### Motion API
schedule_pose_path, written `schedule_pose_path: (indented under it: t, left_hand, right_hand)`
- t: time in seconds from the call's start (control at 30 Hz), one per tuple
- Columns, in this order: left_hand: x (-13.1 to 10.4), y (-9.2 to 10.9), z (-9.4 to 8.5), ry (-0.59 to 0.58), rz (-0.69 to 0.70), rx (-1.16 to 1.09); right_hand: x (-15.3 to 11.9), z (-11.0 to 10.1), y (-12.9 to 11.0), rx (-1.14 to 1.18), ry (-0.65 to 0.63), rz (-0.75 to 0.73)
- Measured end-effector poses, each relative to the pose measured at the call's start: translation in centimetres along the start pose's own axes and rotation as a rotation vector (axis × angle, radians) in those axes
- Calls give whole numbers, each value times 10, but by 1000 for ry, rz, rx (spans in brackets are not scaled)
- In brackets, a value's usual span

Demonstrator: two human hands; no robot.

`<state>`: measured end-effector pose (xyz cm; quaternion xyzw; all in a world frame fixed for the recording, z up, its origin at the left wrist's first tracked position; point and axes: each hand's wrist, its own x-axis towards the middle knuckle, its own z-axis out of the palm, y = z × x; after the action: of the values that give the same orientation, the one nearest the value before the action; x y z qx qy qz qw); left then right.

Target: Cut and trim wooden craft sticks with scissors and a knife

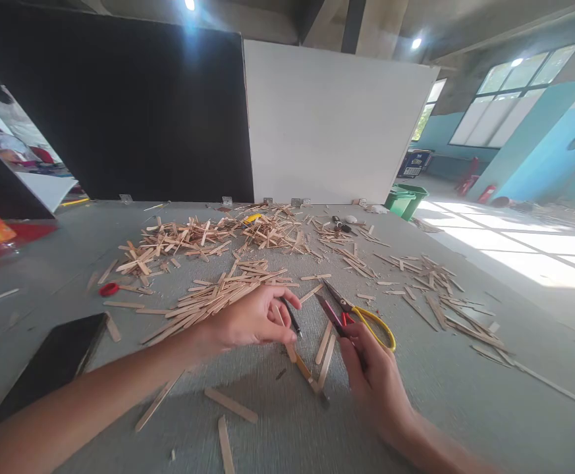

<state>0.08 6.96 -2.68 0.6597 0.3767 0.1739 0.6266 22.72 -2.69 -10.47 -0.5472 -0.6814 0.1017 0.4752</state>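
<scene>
loose stick (226, 445) lies nearest the camera, flat on the grey table (346, 441), its long axis running almost straight away from the viewer. the scissors (349, 306), with yellow handles, lie farther off and to its right, tips pointing away and to the left. just left of the scissors, the knife (334, 317) is in the right hand (373, 362), its long axis slanting, blade away and leftward, nearly in line with the scissors. the right fingers are curled closed around its handle.

left of the scissors, the left hand (255, 317) pinches the narrow stick (286, 334) at the thumb, the other fingers bent; which fingertip presses against it i cannot tell. this stick slants, far end leftward, near end toward the viewer and slightly right.

a black pen (292, 318) sits close behind the left fingertips, between them and the scissors. nearer than the scissors, a yellow-brown tool (307, 374) slants with its dark end toward the viewer, beside two flat sticks (326, 355). left of and beyond the scissors are heaps of sticks (188, 243), a red ring (109, 289) and, nearer, a black slab (50, 362), partly behind the left forearm. more sticks (475, 326) scatter to the right.
</scene>
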Motion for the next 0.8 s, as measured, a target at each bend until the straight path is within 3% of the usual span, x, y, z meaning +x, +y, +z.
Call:
schedule_pose_path:
  t: [0.17,0.4,0.67,0.8]
  left_hand:
    - [2,-20,16,15,31,116]
    - [0,-35,44,112,105,259]
    - [10,-50,41,171,71,153]
    - [18,-58,37,186,66,98]
  right_hand:
    - [1,4,1,7,-42,20]
    - [5,3,4,10,10,67]
    - [-1,3,2,74,-45,62]
    - [-7,5,2,91,-187,83]
